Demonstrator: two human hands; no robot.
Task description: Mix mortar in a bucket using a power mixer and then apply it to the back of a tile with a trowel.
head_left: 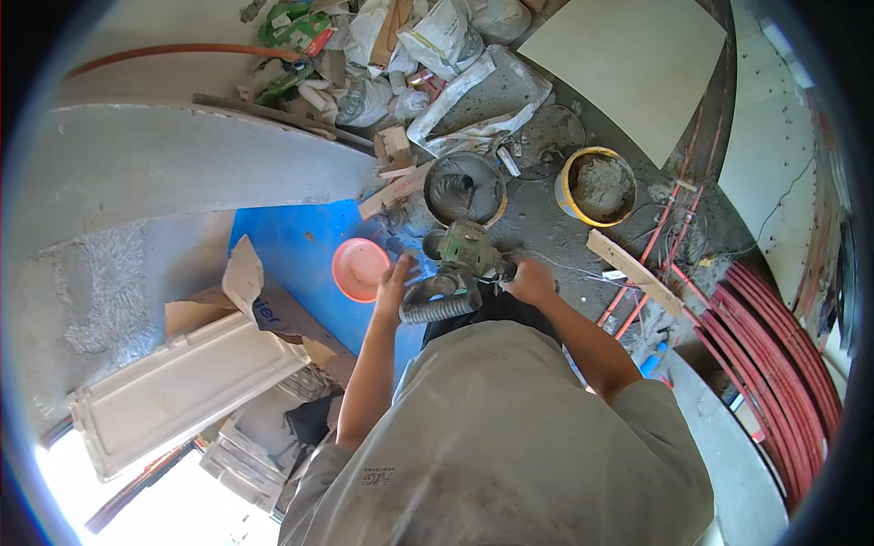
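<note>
Watching remotely, I'm seeing the right hand (531, 281) gripping the green-bodied electric mixer (466, 246), presumably steadying its dark spiral paddle (452, 188) inside the round, grey-smeared bucket (502, 207); beside the mixer, the left hand's (395, 282) closure is escaping me.

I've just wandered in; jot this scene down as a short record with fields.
Right hand: grips a green-bodied power tool with a grey spiral paddle
Left hand: beside the tool; contact unclear
Beyond the tool: dark round bucket, the paddle within its rim
Right of that: yellow-rimmed round bucket holding grey material
Left: round pink basin on a flat blue surface
</note>
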